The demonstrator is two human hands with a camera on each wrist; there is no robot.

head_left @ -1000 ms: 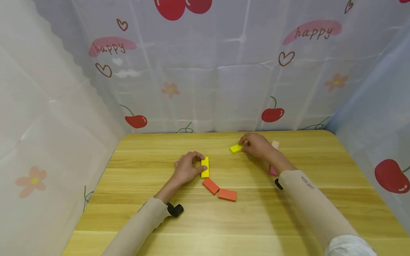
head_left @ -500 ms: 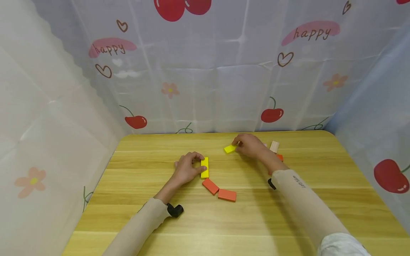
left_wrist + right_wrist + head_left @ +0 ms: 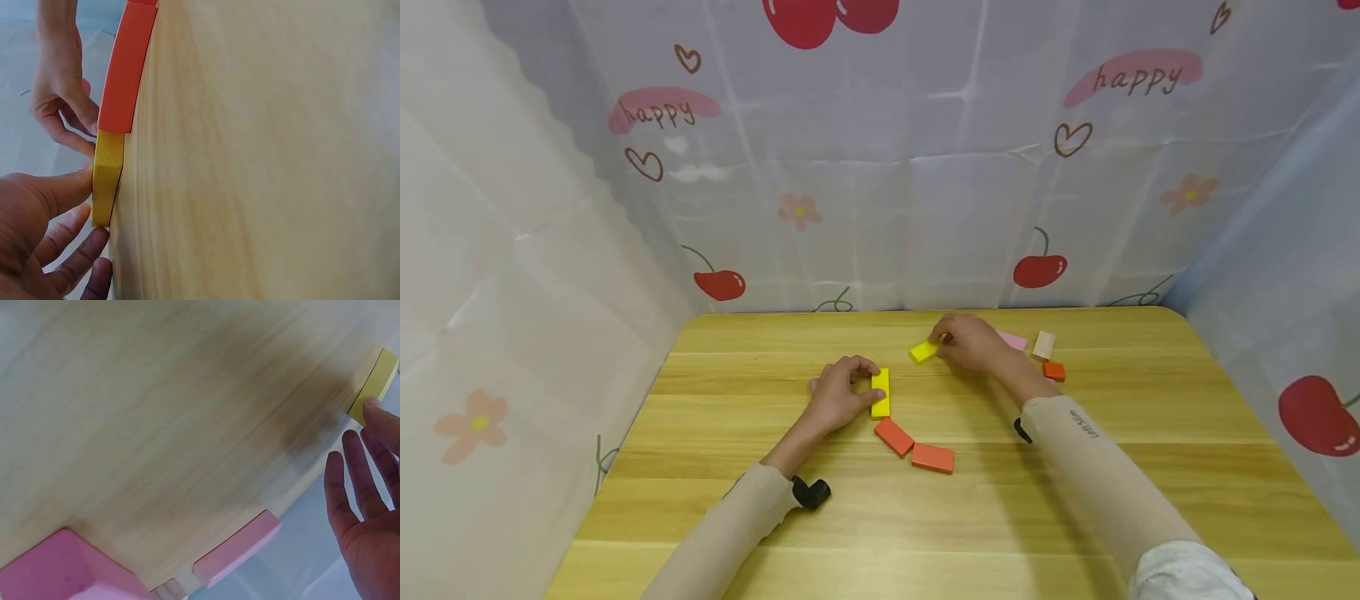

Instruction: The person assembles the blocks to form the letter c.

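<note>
Misalignment looks like main risk. L hand [image 3: 841,392] grasps 1st yellow block [image 3: 884,382], approx. mid-table [image 3: 925,542], thumb on its long side facing left edge, fingertip at its back-edge end. R hand [image 3: 973,340] pinches 2nd yellow block [image 3: 922,352] by one end, closer to back edge & right edge than 1st; can't tell if lifted or on surface. Yellows apart.

Inner orange block [image 3: 894,437] sits at 1st yellow's front-edge end, outer orange block [image 3: 933,457] angled off toward right edge; corners touching or nearly. If 2nd yellow bumps 1st, prob. shoves whole curve. Cause: L fingertip occupies that back end, little room. One-end pinch could let 2nd yellow swivel/slip. L thumb might drag 1st yellow on letting go. R sleeve [image 3: 1093,471] is near loose pcs. toward back right corner: pink block [image 3: 1013,340], wood block [image 3: 1043,345], red-orange block [image 3: 1054,371]; low forearm could nudge them, esp. red-orange.
</note>
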